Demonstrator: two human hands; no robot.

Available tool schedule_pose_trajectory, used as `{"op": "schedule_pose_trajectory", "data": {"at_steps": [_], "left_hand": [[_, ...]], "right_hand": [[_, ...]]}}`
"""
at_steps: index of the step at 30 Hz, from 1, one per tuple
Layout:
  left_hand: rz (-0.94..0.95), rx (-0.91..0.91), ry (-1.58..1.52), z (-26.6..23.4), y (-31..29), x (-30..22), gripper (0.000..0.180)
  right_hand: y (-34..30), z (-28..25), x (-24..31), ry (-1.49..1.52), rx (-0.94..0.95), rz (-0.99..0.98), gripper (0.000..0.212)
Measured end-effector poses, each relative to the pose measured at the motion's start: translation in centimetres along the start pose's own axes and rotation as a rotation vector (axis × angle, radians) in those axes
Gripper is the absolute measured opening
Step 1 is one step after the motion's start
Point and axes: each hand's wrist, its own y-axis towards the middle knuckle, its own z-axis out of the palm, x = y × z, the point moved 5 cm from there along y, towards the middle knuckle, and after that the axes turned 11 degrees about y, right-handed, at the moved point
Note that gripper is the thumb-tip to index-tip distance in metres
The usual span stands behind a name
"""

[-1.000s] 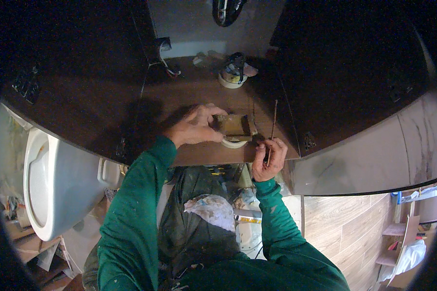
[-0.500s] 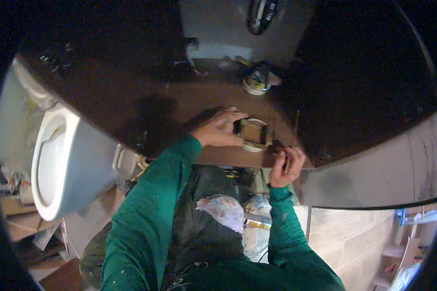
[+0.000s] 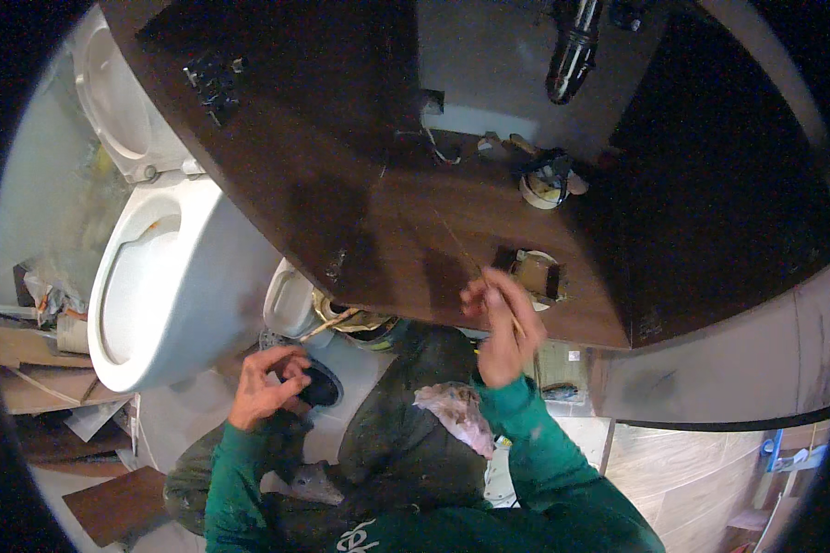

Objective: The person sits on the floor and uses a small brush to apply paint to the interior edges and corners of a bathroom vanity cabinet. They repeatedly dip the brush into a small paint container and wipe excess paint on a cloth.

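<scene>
My right hand (image 3: 505, 327) is closed on a thin light-brown stick (image 3: 458, 247), which points up and away over the brown cabinet floor (image 3: 406, 249). Just beyond that hand is a squarish cutout (image 3: 535, 270) in the cabinet floor, with a pale rounded rim showing around it. Out in front of the cabinet, my left hand (image 3: 269, 382) hangs above the floor with its fingers curled in; what they hold, if anything, is hidden. Close to it, a thicker wooden stick (image 3: 332, 323) lies across the top of an open can (image 3: 373, 332).
At left stands a white toilet (image 3: 120, 295) with its lid raised. A round tub (image 3: 542, 189) holding small items sits deeper in the cabinet, below a black drain pipe (image 3: 574, 55). A stained cloth (image 3: 456, 419) lies on my leg. Brown boards (image 3: 115, 502) lie at lower left.
My left hand has left the cutout and moved down-left, outside the cabinet. My right hand has come up beside the cutout with the thin stick extended. The whole view has shifted.
</scene>
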Motion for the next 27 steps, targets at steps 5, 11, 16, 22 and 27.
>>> {"op": "schedule_pose_trajectory", "data": {"at_steps": [5, 11, 16, 22, 27], "left_hand": [[-0.306, -0.132, 0.126, -2.4, -3.6, 11.1, 0.048], [-0.500, -0.080, 0.369, 1.1, -4.4, 20.4, 0.058], [-0.569, 0.111, 0.371, 4.1, -4.9, 20.5, 0.067], [-0.648, 0.105, 0.431, 4.2, -5.4, 20.7, 0.071], [-0.533, 0.007, 0.482, 4.6, -5.3, 20.9, 0.076]], "right_hand": [[6.6, 5.0, -9.0, 0.431, -0.111, 0.229, 0.028], [12.8, 7.1, -17.8, 0.057, -0.218, 0.137, 0.026], [15.5, 8.8, -20.4, -0.177, -0.248, 0.052, 0.029], [17.7, 9.1, -22.1, -0.387, -0.280, 0.028, 0.033], [19.0, 9.5, -22.5, -0.457, -0.297, -0.057, 0.034]]}}
